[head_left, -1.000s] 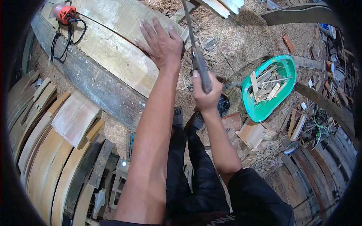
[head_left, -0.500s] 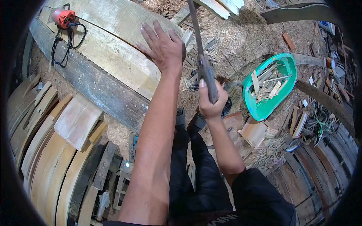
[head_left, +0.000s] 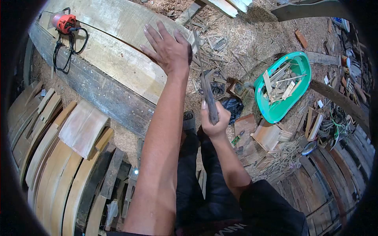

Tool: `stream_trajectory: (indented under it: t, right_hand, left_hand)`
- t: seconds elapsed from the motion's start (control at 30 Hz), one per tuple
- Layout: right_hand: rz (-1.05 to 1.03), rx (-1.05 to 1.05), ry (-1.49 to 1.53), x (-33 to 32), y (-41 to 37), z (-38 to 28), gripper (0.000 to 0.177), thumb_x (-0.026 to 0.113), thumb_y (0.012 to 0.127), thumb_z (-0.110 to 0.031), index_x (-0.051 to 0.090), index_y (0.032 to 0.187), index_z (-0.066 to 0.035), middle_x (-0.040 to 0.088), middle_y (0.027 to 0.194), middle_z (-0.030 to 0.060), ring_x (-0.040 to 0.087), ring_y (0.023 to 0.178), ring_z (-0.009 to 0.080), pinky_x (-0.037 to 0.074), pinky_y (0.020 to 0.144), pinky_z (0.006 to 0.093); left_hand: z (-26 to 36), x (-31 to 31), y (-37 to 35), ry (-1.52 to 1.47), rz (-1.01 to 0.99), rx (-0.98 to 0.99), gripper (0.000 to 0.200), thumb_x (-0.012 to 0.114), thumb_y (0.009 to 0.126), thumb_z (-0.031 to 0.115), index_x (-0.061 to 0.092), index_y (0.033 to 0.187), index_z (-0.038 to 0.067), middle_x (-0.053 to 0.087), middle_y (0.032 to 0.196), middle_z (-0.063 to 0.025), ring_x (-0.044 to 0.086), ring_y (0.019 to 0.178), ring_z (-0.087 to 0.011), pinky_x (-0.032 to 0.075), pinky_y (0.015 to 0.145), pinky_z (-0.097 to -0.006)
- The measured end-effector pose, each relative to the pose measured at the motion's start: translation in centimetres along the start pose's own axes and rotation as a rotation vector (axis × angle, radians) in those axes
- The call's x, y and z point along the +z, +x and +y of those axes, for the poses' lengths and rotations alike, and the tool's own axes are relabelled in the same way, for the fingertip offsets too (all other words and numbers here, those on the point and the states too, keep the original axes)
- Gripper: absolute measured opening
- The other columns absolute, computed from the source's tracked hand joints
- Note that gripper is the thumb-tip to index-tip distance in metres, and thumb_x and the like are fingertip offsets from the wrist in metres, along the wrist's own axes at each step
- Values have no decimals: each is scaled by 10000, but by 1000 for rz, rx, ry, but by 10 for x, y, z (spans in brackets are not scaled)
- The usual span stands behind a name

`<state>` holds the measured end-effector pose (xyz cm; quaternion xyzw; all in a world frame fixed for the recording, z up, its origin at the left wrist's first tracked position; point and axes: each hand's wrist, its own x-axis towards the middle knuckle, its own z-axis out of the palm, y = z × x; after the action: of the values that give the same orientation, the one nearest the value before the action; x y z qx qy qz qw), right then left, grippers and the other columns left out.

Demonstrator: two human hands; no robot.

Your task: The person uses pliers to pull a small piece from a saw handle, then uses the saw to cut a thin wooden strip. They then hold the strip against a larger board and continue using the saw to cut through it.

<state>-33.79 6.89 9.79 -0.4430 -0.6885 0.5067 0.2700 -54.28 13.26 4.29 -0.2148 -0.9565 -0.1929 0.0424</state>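
Observation:
My left hand [head_left: 171,55] lies flat with fingers spread on a wide pale plank [head_left: 118,19], close to its right end. My right hand [head_left: 215,121] is closed round the dark handle of a machete [head_left: 208,94]. The machete points away from me, its thin blade smeared by motion beside the plank's end and my left hand. A second pale board [head_left: 122,59] lies along the near side of the plank, both on a thick weathered timber [head_left: 98,84].
A red power tool [head_left: 64,23] with a black cord sits on the boards at upper left. A green tub [head_left: 281,112] of wood scraps stands at right. Curved planks [head_left: 51,177] are stacked at lower left. Offcuts and shavings cover the ground.
The machete has swung down and slightly left, its blade now nearer the plank's end. My right hand has dropped a little toward me; my left hand stays on the plank.

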Motion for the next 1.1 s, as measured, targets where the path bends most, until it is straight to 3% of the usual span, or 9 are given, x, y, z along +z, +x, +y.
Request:
stream_trajectory:
  t: [0.07,0.27,0.4,0.5,0.53,0.57,0.67,0.9,1.1]
  right_hand:
    - [-9,30,-9,-1,9,3,177,697,838,-92,584,720,-23,496,539,54,496,445,138,407,463,288]
    - [-23,40,-14,-9,1,-2,184,685,854,-119,586,727,-31,507,545,37,503,461,110,406,467,277]
    - [-40,222,0,9,45,-6,127,685,836,-110,642,769,-11,532,556,45,551,490,114,443,499,269]
    - [56,-10,-2,12,-1,18,101,683,822,-92,670,808,7,559,568,72,594,511,138,478,531,288]
    - [60,39,36,6,-15,9,77,676,816,-65,679,821,12,578,585,94,629,540,156,502,563,303]
    - [139,-38,-38,8,-16,12,72,686,809,-53,667,796,15,563,574,90,601,518,152,485,539,293]
    - [19,152,54,8,23,3,130,693,829,-73,621,742,-9,520,543,62,527,470,129,428,485,281]
    - [101,43,24,2,-8,6,113,684,838,-81,633,760,-17,535,549,76,539,472,127,445,490,303]
    - [22,105,-13,22,50,3,150,692,818,-102,597,722,-36,518,534,62,527,464,120,429,486,291]
  left_hand:
    - [0,-1,-1,-8,4,3,627,460,954,367,367,1492,59,240,1589,-219,179,1499,-328,48,1189,-587]
    - [1,0,1,2,10,10,619,463,956,359,368,1487,54,243,1585,-230,186,1494,-344,50,1181,-602]
    - [2,-3,0,-29,-11,13,614,449,964,358,362,1487,48,239,1584,-237,180,1495,-349,49,1176,-614]
    - [2,-2,-1,-10,-12,14,617,437,970,355,348,1494,41,231,1587,-238,167,1498,-348,40,1179,-607]
    - [4,-4,0,6,-20,7,618,436,970,352,348,1494,36,224,1590,-238,159,1501,-347,39,1181,-603]
    - [3,-3,5,-2,-7,5,618,436,970,353,349,1494,36,220,1591,-238,158,1501,-347,40,1181,-602]
    - [2,-3,-1,-13,-25,11,619,440,967,354,358,1493,38,207,1596,-238,155,1502,-345,42,1183,-600]
    - [0,-1,0,-22,-5,18,626,458,955,342,358,1489,32,221,1589,-241,165,1498,-352,40,1179,-608]
    - [2,-3,1,-57,-3,26,617,452,955,337,363,1484,31,219,1586,-251,156,1500,-354,28,1178,-612]
